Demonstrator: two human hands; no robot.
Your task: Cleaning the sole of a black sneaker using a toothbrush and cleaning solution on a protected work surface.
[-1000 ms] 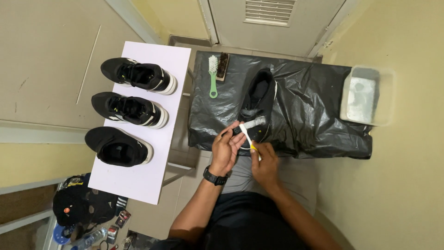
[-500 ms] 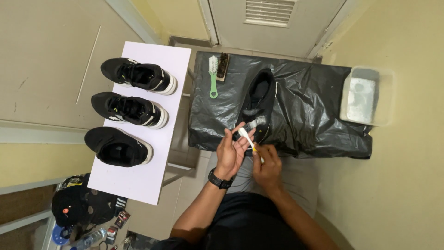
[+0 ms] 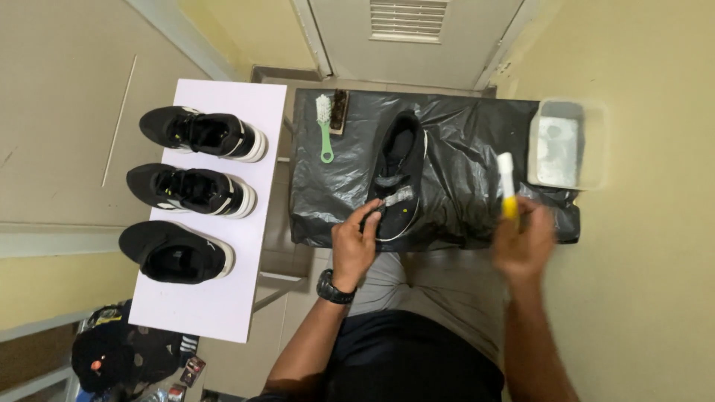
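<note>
A black shoe with a white sole [image 3: 398,167] lies on a table covered with black plastic sheet [image 3: 462,164]. My left hand [image 3: 356,246], with a black watch on the wrist, grips the shoe's near end at the heel. My right hand [image 3: 523,242] is raised over the table's right side and holds a small white tube with a yellow cap [image 3: 506,186], pointing up. The hand is blurred by motion.
A green-handled brush [image 3: 325,126] and a dark brush [image 3: 339,112] lie at the sheet's far left. A clear tub of water [image 3: 588,145] stands at the right. Three black shoes [image 3: 192,190] sit on a white board [image 3: 246,112] to the left. A dark bag [image 3: 112,361] lies on the floor.
My right hand has swung away from the shoe to the right, carrying the tube. My left hand has dropped onto the shoe's heel.
</note>
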